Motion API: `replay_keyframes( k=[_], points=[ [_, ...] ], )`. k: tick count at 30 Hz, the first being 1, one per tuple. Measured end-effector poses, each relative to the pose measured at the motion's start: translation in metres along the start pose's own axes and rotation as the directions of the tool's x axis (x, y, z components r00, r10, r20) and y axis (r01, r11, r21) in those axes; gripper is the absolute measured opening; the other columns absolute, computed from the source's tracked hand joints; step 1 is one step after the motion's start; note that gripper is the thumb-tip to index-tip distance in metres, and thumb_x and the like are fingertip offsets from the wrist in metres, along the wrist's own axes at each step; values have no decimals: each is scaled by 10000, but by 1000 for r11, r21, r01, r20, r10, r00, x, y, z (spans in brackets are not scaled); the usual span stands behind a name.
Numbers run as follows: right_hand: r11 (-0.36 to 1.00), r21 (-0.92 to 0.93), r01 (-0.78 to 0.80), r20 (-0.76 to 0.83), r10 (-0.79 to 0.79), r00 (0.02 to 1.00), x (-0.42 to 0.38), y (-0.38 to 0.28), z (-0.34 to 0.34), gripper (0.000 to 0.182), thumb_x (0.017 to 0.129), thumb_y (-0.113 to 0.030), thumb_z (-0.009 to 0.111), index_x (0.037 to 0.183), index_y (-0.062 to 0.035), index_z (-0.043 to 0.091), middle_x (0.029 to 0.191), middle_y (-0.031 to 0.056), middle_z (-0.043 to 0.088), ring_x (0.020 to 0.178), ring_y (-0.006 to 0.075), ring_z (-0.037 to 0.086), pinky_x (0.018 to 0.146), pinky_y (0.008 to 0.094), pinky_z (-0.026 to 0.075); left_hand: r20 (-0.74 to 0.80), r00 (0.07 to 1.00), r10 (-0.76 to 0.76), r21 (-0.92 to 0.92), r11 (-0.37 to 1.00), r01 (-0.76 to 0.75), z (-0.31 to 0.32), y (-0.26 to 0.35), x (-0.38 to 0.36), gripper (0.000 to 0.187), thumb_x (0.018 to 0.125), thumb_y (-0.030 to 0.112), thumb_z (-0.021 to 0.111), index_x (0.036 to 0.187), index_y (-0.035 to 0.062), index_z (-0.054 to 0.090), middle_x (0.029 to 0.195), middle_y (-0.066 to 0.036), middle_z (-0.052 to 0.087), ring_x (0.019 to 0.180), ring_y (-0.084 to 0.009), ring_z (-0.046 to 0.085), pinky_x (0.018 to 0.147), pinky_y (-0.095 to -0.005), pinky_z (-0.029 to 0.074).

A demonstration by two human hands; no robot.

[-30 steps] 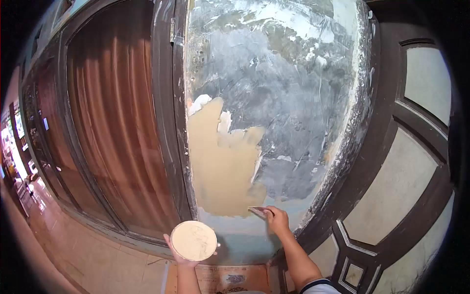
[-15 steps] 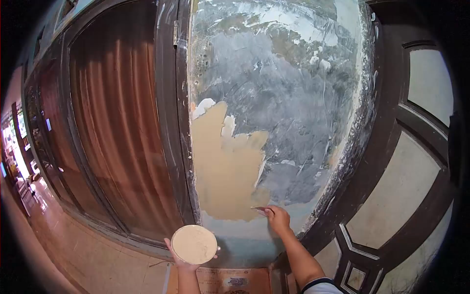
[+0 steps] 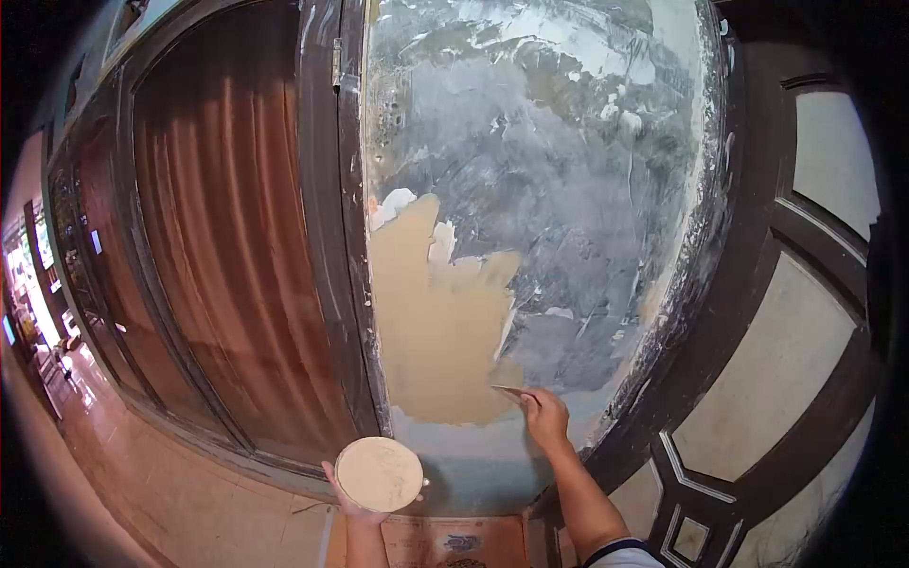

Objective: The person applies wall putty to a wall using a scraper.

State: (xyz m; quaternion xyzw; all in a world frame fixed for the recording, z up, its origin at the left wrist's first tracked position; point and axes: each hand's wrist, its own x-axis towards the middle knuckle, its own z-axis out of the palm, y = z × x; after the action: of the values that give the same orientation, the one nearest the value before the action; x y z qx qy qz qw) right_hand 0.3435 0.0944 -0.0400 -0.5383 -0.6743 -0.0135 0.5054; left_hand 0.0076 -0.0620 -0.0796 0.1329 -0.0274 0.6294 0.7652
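- Pressing a scraper (image 3: 511, 391) against the wall (image 3: 568, 189), the right hand (image 3: 547, 417) sits low on the patch, at the lower right edge of the tan filler (image 3: 436, 331).
- Scraper blade lies nearly flat and level, its left tip pointing toward the tan area — it juts out from the hand's upper left, touching the wall surface where tan meets grey.
- Right grip: fingers curled tight around the scraper's handle, thumb side toward the wall; the handle itself is hidden inside the fist.
- Left hand (image 3: 365, 506) is lower and to the left, well apart from the right, holding a round bowl (image 3: 379, 473) from beneath.
- Left grip: fingers cupped under the bowl, with fingertips showing at its left and right rim; the bowl's mouth faces the camera and is filled with pale tan paste.
- Wall above the scraper is mottled grey with white flakes; a bluish band runs below the tan patch.
- A dark wooden frame (image 3: 346, 237) borders the wall on the left, with a reddish-brown curtain (image 3: 227, 256) behind glass beyond it.
- Dark panelled door (image 3: 757, 379) stands to the right.
- Cardboard (image 3: 445, 544) on the floor below the hands carries a printed mark — too small to read.
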Motion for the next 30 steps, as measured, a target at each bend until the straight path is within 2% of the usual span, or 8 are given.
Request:
replay_keyframes(
  k=[6,10,12,14,19,24,26,30],
  points=[
    [999,-47,18,160,-11,987,-36,13,26,182,971,-234,696,1068,-109,787,1025,171,765,960,393,722,851,455,568,70,997,-17,-55,998,20,-23,7,-1,1225,766,1011,390,1608,122,347,1559,-363,396,1274,-736,446,867,-889,450],
    [998,-23,-58,39,59,997,2,-12,-1,166,969,-213,698,1052,-101,788,990,174,759,922,405,716,824,452,565,32,999,0,-124,992,4,-10,3,-1,1238,761,1019,376,1610,118,340,1561,-365,394,1263,-747,444,858,-893,448],
    [999,28,39,-36,-37,999,6,2,-1,161,963,-186,700,1041,-72,782,974,179,756,906,405,714,809,451,563,56,998,-1,-202,979,12,-6,0,-4,1245,759,1022,373,1610,115,336,1563,-365,392,1255,-751,447,854,-887,456],
    [995,78,57,-83,-51,995,0,-4,-8,161,953,-166,702,1032,-47,776,974,179,759,908,402,717,808,447,563,81,997,14,-75,997,-8,-17,2,-4,1242,759,1020,378,1609,115,338,1561,-366,392,1259,-747,446,852,-880,461],
    [998,-64,-17,213,30,976,-49,19,32,151,938,-207,718,1068,-170,784,1039,113,766,995,358,704,854,497,555,-31,998,53,56,997,-52,0,2,-6,1242,760,1027,346,1535,61,431,1432,-373,511,1136,-681,550,769,-778,532],
    [993,-94,-72,128,84,988,-7,13,10,139,937,-185,705,1046,-170,789,998,113,765,955,356,706,825,489,553,-51,996,76,-69,994,-79,19,-3,-9,1255,761,1028,336,1546,51,414,1447,-381,495,1124,-693,553,758,-788,534],
    [998,54,-12,-50,15,999,4,0,-9,136,938,-175,700,1036,-149,789,995,108,766,948,358,704,809,483,554,3,999,54,6,999,-54,5,-2,-9,1257,759,1028,337,1549,53,408,1466,-378,479,1129,-691,551,765,-792,533],
    [999,50,21,101,-26,995,-33,28,17,142,937,-200,716,1031,-126,791,1017,94,771,971,343,711,830,467,564,-1,999,33,0,999,-33,4,-2,-11,1243,761,1024,345,1551,67,413,1476,-372,476,1168,-690,541,772,-798,543]
  ],
)
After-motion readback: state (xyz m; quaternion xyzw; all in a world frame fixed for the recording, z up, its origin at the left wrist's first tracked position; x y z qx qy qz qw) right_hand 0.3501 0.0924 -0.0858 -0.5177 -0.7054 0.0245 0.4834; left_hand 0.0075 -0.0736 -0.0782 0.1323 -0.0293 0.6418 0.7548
